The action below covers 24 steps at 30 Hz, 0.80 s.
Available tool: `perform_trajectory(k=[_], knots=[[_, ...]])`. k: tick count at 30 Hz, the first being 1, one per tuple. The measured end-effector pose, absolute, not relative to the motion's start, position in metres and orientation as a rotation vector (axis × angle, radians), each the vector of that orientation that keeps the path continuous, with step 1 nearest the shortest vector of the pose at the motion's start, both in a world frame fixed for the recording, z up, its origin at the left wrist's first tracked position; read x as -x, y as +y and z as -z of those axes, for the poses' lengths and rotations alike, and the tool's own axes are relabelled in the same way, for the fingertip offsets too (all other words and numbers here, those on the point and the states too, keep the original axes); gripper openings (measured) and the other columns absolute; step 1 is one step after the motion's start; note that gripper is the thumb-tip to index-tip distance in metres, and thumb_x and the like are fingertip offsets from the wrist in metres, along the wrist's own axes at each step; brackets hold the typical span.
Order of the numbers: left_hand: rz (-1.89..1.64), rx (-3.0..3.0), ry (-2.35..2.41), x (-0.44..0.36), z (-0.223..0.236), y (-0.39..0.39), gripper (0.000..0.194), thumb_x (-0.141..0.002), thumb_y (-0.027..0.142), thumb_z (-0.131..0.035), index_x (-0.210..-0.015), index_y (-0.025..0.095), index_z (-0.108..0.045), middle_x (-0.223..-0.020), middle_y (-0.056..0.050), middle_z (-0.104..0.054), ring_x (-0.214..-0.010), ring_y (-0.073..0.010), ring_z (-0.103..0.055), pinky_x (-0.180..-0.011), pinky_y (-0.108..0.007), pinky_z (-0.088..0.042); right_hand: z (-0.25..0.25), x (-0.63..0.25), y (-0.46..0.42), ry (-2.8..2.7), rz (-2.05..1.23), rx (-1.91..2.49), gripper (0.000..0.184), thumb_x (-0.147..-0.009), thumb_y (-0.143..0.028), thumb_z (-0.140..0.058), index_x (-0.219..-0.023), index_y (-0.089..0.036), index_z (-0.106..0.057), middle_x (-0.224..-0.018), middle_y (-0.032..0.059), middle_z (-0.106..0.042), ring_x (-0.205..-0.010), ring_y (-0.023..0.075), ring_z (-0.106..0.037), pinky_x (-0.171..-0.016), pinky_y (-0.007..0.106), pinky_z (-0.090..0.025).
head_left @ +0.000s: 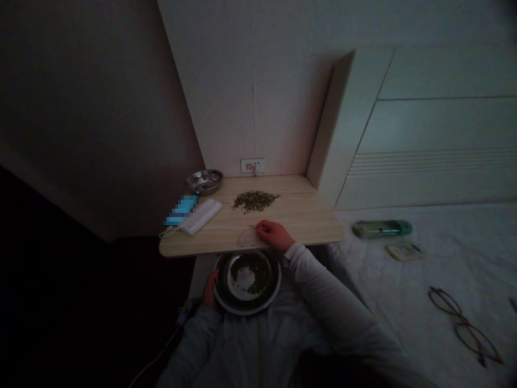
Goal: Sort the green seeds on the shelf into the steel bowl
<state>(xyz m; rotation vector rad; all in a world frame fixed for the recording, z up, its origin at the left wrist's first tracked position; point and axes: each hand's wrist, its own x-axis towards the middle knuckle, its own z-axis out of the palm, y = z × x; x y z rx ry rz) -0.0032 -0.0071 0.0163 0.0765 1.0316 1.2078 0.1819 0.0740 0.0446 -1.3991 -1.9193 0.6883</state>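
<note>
My left hand point(210, 291) is wrapped round the left rim of a round bowl point(277, 275) below the table's front edge. Small dark greenish grains point(258, 269), perhaps beans, lie in its light-coloured middle. Over the front of the wooden table, my right hand point(274, 234) has its fingertips pinched close to the surface; whatever may be between them is too small to make out. A few loose grains lie by those fingertips. Farther back on the tabletop spreads a pile of the same kind of grains point(255, 201).
On the wooden table point(311, 215) stand a metal bowl point(204, 182), a white power strip point(201, 217) and a lit phone point(181, 210). A wall socket point(252, 165) sits behind. On the bed point(371, 285) lie a green bottle-like case point(382, 228), a phone-like object point(405, 251) and glasses point(464, 323).
</note>
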Motion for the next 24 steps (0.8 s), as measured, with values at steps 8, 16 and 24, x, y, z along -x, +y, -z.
perform_trajectory(k=[8,16,24], knots=[[-1.204,-0.094,1.07,0.0018,-0.0201,-0.0076,0.03,-0.071,0.02,-0.037,-0.056,0.012,-0.061,-0.054,-0.008,-0.064,-0.082,-0.0204,-0.057,-0.079,-0.032,-0.039,-0.0441,-0.1829,0.0751,-1.93,-0.697,1.385,0.024,-0.069,-0.033,-0.043,-0.081,-0.016,-0.056,-0.06,-0.0015,-0.055,-0.054,0.0069,-0.045,-0.052,0.018,-0.031],[-1.208,-0.092,1.046,0.0018,-0.0203,-0.008,0.031,-0.072,0.019,-0.036,-0.056,0.012,-0.062,-0.054,-0.007,-0.065,-0.078,-0.0199,-0.058,-0.077,-0.031,-0.04,-0.0427,-0.1828,0.0748,-1.916,-0.754,1.356,0.025,-0.069,-0.034,-0.043,-0.08,-0.017,-0.057,-0.06,-0.0019,-0.056,-0.053,0.0063,-0.045,-0.051,0.017,-0.032],[-1.218,-0.086,1.052,0.004,-0.0124,-0.0064,0.028,-0.071,0.02,-0.039,-0.056,0.013,-0.062,-0.052,-0.005,-0.064,-0.078,-0.0184,-0.058,-0.078,-0.028,-0.039,-0.0456,-0.1824,0.0739,-1.868,-0.824,1.348,0.023,-0.066,-0.033,-0.045,-0.079,-0.016,-0.056,-0.061,-0.0017,-0.055,-0.054,0.0067,-0.046,-0.053,0.018,-0.034]])
